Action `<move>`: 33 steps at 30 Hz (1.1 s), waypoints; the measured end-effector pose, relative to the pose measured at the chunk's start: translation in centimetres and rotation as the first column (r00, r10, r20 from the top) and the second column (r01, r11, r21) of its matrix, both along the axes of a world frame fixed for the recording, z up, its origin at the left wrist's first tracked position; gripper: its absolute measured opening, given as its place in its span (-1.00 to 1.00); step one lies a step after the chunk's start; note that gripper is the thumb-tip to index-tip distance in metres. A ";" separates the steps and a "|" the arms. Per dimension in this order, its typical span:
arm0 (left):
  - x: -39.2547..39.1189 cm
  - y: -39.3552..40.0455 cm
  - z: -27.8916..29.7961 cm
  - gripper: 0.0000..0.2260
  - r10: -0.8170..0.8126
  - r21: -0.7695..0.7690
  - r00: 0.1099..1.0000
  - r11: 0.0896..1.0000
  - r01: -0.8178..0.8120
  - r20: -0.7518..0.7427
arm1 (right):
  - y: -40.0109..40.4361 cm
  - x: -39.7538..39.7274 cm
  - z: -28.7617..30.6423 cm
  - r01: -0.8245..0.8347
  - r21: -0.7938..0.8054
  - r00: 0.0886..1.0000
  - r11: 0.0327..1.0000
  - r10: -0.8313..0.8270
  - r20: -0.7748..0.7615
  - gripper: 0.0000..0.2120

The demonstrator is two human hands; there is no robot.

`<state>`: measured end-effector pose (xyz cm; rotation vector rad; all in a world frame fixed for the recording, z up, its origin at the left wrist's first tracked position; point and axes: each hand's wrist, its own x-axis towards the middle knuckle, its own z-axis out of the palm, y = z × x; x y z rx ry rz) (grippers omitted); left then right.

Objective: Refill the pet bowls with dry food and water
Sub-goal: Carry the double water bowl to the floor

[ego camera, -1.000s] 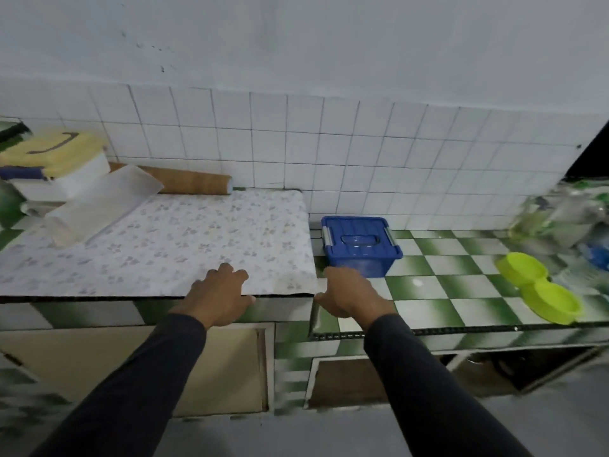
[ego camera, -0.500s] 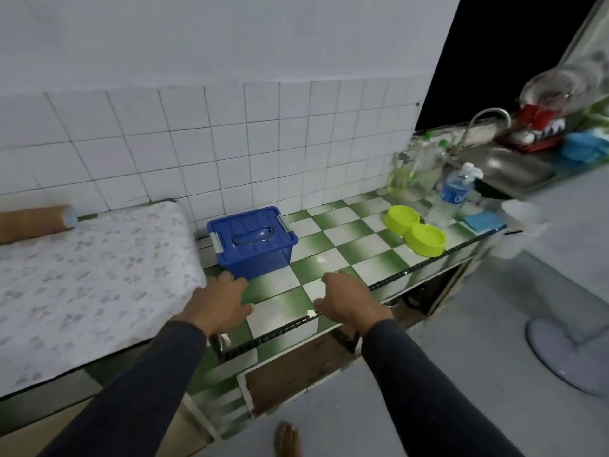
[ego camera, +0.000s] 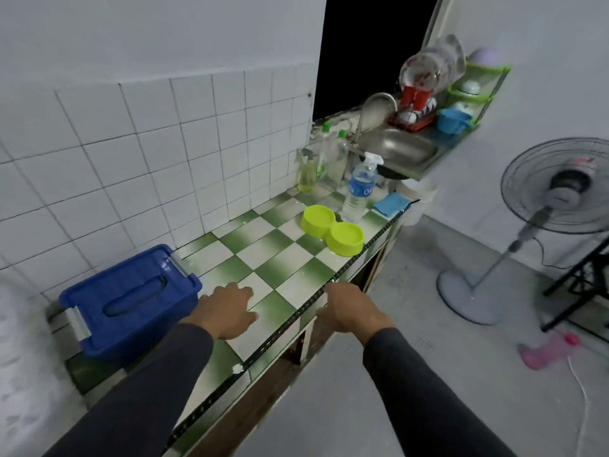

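Note:
A lime-green double pet bowl [ego camera: 333, 230] sits near the front edge of the green-and-white tiled counter [ego camera: 263, 258], both cups look empty. A clear water bottle [ego camera: 359, 189] with a blue label stands just behind it. A blue lidded plastic box [ego camera: 128, 301] with grey latches stands at the left against the wall. My left hand [ego camera: 227, 310] hovers over the counter just right of the box, fingers loosely bent, holding nothing. My right hand [ego camera: 349, 308] hangs past the counter's front edge, also holding nothing.
Soap bottles [ego camera: 316, 166] and a spray bottle stand by the wall before a steel sink [ego camera: 398, 150] with a tap. A blue cloth [ego camera: 390, 203] lies at the counter's end. A dish rack and green shelf sit behind. A standing fan [ego camera: 540, 206] is on the floor at right.
The view has swung right along the counter, bringing the sink and fan into sight. Both hands have moved right, from the patterned mat past the blue box.

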<state>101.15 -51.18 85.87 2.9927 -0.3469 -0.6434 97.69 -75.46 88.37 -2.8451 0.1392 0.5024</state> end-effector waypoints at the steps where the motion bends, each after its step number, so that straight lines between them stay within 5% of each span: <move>1: 1.2 -0.7 -0.1 -0.47 -0.020 -0.003 1.000 1.000 0.020 0.004 | -0.5 0.7 0.0 0.015 -0.002 1.000 1.000 -0.015 -0.001 -0.61; 8: 8.0 -4.6 -0.2 -0.51 -0.119 -0.001 0.992 0.993 0.119 0.046 | -3.9 4.7 -0.4 0.118 -0.005 0.993 0.993 -0.118 0.001 -0.68; 17: 15.0 -9.8 -1.6 -0.49 -0.160 -0.018 0.984 0.987 0.162 0.076 | -9.0 10.7 -1.8 0.165 0.010 0.986 0.986 -0.165 -0.008 -0.54; 33: 26.6 -19.5 -4.5 -0.52 0.002 -0.087 0.996 0.996 0.005 0.089 | -20.6 23.9 -4.6 0.064 0.044 0.998 0.997 -0.063 -0.023 -0.55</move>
